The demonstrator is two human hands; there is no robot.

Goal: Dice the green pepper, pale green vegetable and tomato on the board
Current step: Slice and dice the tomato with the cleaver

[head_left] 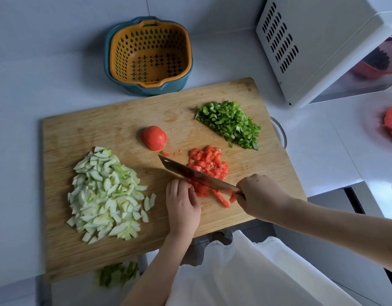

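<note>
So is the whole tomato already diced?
No, an uncut tomato half sits apart from the diced tomato on the board.

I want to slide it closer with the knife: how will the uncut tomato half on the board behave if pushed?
The tomato half seems to lie cut side down, dome up, so it should slide, not roll. Its glossy skin probably makes it slippery. It probably squashes under hard pressure.

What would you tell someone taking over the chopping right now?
Right hand: shut on the knife, blade down across the tomato strips.
Left hand: fingers curled, holding those strips still.
On the board: pepper diced, far right; pale slices piled left; tomato dice in the middle.
Done: pepper, pale vegetable cut up.
Left: finish the strips, then dice the tomato half.
</note>
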